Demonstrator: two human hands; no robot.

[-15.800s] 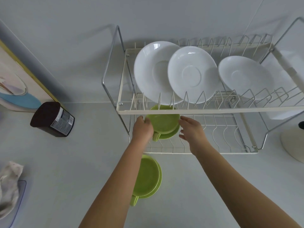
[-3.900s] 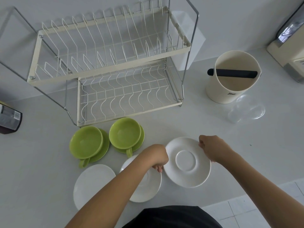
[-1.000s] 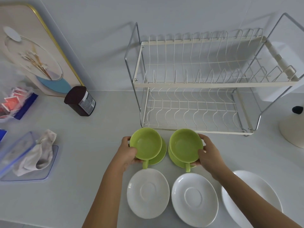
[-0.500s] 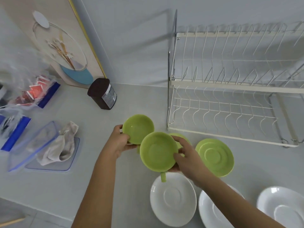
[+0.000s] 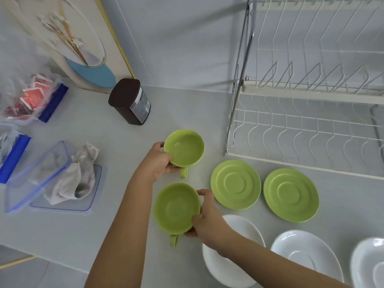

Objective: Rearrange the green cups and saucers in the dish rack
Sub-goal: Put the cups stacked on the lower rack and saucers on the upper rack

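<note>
Two green cups are off their saucers, left of the dish rack (image 5: 307,96). My left hand (image 5: 159,162) grips the far green cup (image 5: 185,147) by its left side, handle pointing toward me. My right hand (image 5: 204,215) grips the near green cup (image 5: 176,207) at its right rim. Two bare green saucers lie side by side on the counter before the rack: the left saucer (image 5: 235,185) and the right saucer (image 5: 291,197). The rack's two wire tiers hold nothing.
Three white saucers (image 5: 307,258) lie at the near right edge. A dark brown jar (image 5: 129,101) stands behind the cups. At left sit a clear lidded box with a crumpled cloth (image 5: 72,177), blue packets (image 5: 53,102) and a leaning framed picture (image 5: 68,38).
Both cups have come off their saucers and moved left. The near cup has dropped toward me and the far cup sits further back. My view has swung left.
</note>
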